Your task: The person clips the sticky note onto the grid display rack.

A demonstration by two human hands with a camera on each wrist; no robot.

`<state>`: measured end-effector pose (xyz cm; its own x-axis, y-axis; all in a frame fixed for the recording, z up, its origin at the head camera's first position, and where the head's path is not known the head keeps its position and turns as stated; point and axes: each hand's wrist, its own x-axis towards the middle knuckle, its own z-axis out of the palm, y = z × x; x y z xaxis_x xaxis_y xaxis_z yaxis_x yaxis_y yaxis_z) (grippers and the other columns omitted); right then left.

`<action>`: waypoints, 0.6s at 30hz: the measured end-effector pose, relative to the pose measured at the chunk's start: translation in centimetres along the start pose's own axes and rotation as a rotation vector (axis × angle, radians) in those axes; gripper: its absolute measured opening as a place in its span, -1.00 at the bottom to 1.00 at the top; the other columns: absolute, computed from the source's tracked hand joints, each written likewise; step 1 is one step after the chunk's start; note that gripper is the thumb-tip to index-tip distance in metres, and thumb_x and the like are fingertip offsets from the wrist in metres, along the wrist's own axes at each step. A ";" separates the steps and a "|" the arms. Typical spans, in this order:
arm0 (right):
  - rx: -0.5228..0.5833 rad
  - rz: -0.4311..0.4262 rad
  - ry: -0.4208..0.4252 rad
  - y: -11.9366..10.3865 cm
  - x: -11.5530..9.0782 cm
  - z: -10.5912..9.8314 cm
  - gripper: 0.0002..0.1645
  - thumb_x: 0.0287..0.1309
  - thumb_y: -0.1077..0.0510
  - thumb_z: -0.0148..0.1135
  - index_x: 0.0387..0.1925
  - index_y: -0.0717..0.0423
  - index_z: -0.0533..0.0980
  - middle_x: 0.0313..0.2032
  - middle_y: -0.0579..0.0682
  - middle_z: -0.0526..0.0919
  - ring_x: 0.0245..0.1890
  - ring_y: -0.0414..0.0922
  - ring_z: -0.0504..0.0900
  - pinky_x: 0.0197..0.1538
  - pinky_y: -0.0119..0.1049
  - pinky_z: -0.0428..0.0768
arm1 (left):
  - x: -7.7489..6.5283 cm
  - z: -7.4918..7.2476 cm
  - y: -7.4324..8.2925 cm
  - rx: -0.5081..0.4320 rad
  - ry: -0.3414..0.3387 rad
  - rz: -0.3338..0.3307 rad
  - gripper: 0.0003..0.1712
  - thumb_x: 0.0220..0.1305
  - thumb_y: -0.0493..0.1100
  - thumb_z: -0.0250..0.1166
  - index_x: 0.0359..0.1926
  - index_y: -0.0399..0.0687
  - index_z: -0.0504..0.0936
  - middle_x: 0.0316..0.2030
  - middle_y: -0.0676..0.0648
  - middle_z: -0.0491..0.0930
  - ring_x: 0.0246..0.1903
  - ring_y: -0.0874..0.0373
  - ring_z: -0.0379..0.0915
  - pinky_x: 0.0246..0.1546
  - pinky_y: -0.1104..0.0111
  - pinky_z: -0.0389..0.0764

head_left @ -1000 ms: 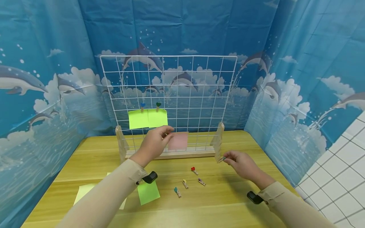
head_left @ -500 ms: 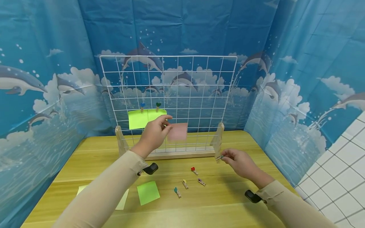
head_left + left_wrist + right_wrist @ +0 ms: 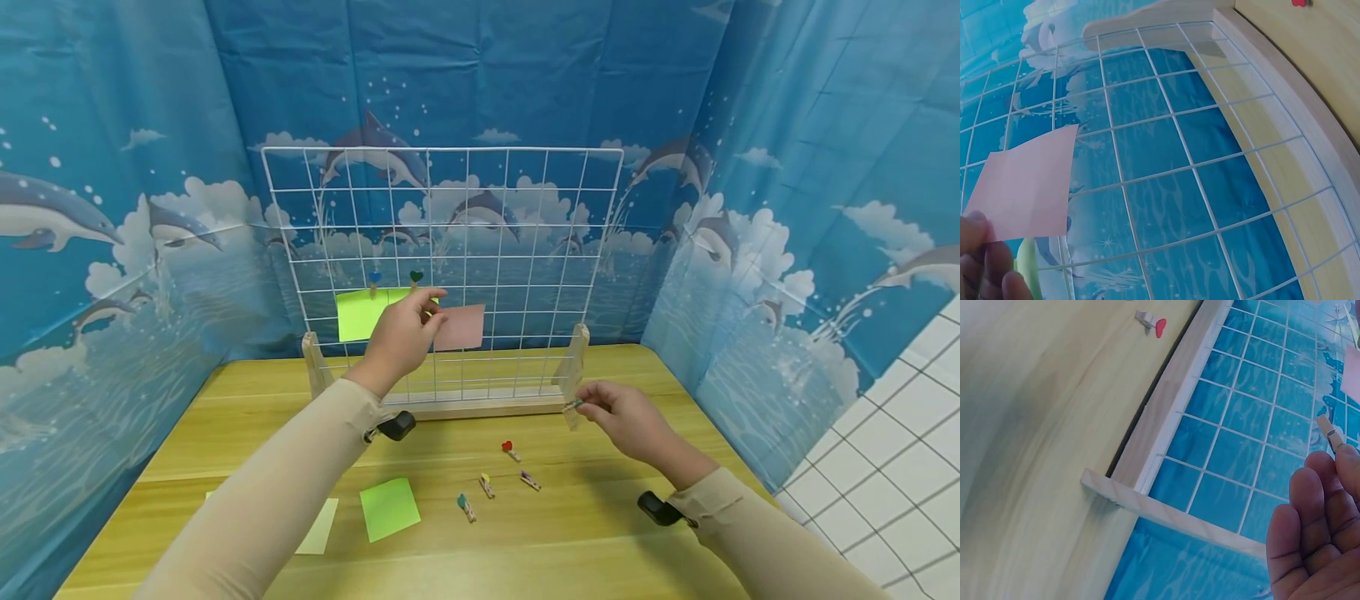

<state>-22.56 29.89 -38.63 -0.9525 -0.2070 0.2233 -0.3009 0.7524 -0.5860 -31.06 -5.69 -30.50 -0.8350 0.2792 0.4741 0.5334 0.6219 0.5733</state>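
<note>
Pale yellow paper [image 3: 318, 527]: I see it on the table [image 3: 570, 550], partly hidden behind the left sleeve.
Hung green notes [image 3: 358, 317]: clipped on the white grid [image 3: 442, 149]; the hand now covers most of the second one.
Green note on table [image 3: 390, 509]: same place as before.
Left hand [image 3: 397, 337]: has risen; thumb and fingers pinch the pink note at its edge.
Pink note [image 3: 460, 327]: in front of the grid, now higher than one second ago, beside the hung notes.
Loose clips: teal clip [image 3: 467, 507], yellow clip [image 3: 487, 486], red clip [image 3: 511, 451] and purple clip [image 3: 530, 481], unmoved.
Held clip [image 3: 1324, 427]: near the grid's right foot.
Right hand [image 3: 626, 421]: pinches this clip, shifted slightly up and leftward.
</note>
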 end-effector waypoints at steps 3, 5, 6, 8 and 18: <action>0.000 -0.007 0.004 -0.3 0.2 -0.1 -0.80 0.50 0.17 0.24 0.04 0.13 0.65 -0.20 -0.07 0.78 -0.22 -0.14 0.70 -0.24 -0.29 0.63 | 0.4 0.1 -0.1 0.007 0.005 0.002 -0.55 0.62 -0.08 0.19 0.43 0.00 0.50 -0.02 -0.07 0.70 -0.19 0.05 0.65 -0.23 0.21 0.68; 0.001 -0.010 0.008 -0.5 0.4 -0.2 -0.80 0.51 0.17 0.24 0.03 0.14 0.65 -0.21 -0.05 0.77 -0.23 -0.15 0.70 -0.24 -0.29 0.62 | 0.6 0.1 -0.2 0.015 0.011 0.009 -0.55 0.62 -0.09 0.18 0.42 -0.02 0.50 -0.01 -0.08 0.70 -0.19 0.04 0.66 -0.26 0.21 0.68; 0.004 -0.010 0.011 -0.6 0.5 -0.2 -0.81 0.50 0.18 0.24 0.03 0.14 0.65 -0.21 -0.05 0.77 -0.24 -0.16 0.69 -0.24 -0.29 0.62 | 0.7 0.1 -0.2 0.018 0.014 0.010 -0.55 0.62 -0.10 0.18 0.42 -0.03 0.49 -0.01 -0.09 0.70 -0.20 0.04 0.66 -0.27 0.22 0.67; 0.006 -0.016 0.013 -0.9 0.7 -0.3 -0.81 0.51 0.19 0.23 0.02 0.15 0.65 -0.22 -0.04 0.77 -0.26 -0.17 0.68 -0.26 -0.29 0.62 | 0.9 0.1 -0.3 0.023 0.019 0.013 -0.56 0.63 -0.11 0.18 0.42 -0.04 0.49 -0.01 -0.10 0.70 -0.20 0.04 0.66 -0.30 0.23 0.66; 0.012 -0.045 0.023 -2.4 2.1 -1.1 -0.80 0.53 0.16 0.22 0.04 0.12 0.65 -0.19 -0.02 0.77 -0.27 -0.18 0.64 -0.26 -0.25 0.60 | 1.7 0.2 -0.7 0.012 0.027 -0.026 -0.55 0.64 -0.13 0.15 0.44 -0.04 0.47 0.01 -0.11 0.69 -0.37 0.09 0.63 -0.38 0.28 0.61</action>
<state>-23.81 28.29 -35.91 -0.9367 -0.2262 0.2673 -0.3443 0.7350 -0.5842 -32.88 -5.53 -30.23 -0.8447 0.2431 0.4768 0.5097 0.6372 0.5781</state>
